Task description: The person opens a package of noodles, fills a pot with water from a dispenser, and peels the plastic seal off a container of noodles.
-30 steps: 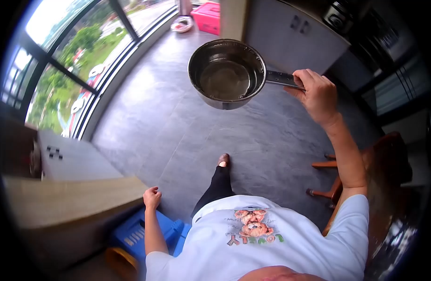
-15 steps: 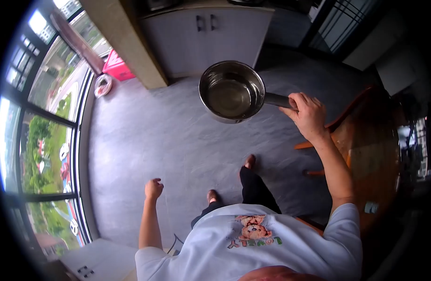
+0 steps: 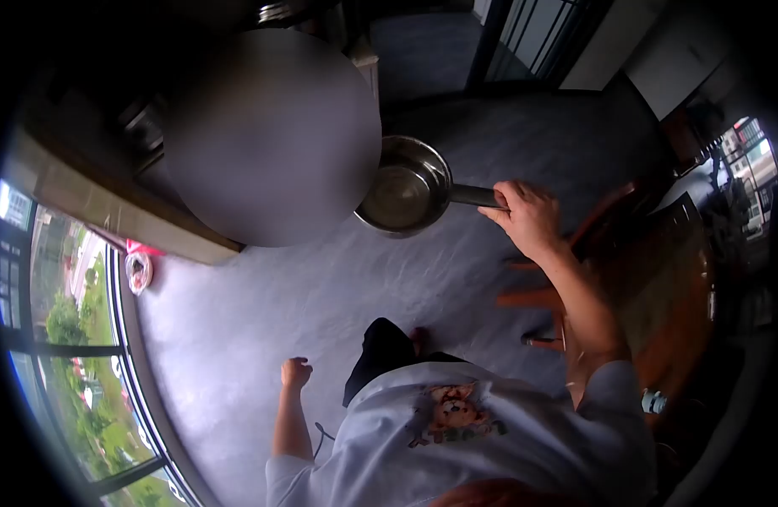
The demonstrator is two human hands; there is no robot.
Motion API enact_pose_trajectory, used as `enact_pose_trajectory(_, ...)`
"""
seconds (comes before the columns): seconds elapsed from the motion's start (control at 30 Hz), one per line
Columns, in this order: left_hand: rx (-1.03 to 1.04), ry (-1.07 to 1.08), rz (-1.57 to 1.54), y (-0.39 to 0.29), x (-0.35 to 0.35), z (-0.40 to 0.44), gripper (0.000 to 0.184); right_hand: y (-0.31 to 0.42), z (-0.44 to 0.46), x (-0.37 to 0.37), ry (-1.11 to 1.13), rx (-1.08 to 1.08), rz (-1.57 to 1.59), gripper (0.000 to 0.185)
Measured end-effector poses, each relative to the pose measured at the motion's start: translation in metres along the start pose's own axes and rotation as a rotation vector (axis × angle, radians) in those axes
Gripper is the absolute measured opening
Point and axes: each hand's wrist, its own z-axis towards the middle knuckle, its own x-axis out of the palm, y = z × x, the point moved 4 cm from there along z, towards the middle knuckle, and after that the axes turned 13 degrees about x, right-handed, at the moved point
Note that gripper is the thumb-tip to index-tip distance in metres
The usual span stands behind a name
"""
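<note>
A steel saucepan (image 3: 429,160) hangs over the floor in front of me, its long handle pointing right. My right hand (image 3: 527,218) is wrapped round the end of that handle. Shiny rings show at the bottom of the pan, and I cannot tell for sure whether liquid is in it. A blurred grey round patch (image 3: 275,139) covers the view just left of the pan and overlaps its left edge. Low on the left, my left hand (image 3: 296,373) hangs beside my body with curled fingers and nothing seen in them.
A wooden table (image 3: 672,279) and a chair (image 3: 604,220) stand close on my right. Windows (image 3: 76,355) run along the left. A plastic-lined bin (image 3: 139,272) sits by the glass. Ahead is a dark-framed door (image 3: 524,42), beyond the grey floor (image 3: 237,313).
My view has turned to the right, and my feet have shifted in a step. The saucepan stays in my right hand. The blurred patch now covers where the cabinet showed.
</note>
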Motion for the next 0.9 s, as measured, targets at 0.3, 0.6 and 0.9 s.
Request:
enact_pose_trajectory(0.3,0.028,0.079,0.043,-0.065,-0.071,0.191,0.032,-0.112,0.130,0.058,-0.025,0.177,-0.058,0.032)
enact_pose_trajectory(0.6,0.501,0.133,0.092,-0.324,-0.197,0.438,0.037,-0.200,0.273,0.111,-0.053,0.302,-0.099,0.032)
enact_pose_trajectory(0.9,0.646,0.049,-0.042,-0.560,-0.209,0.604,0.036,-0.329,0.446,0.188,-0.030,0.166,-0.116,0.032)
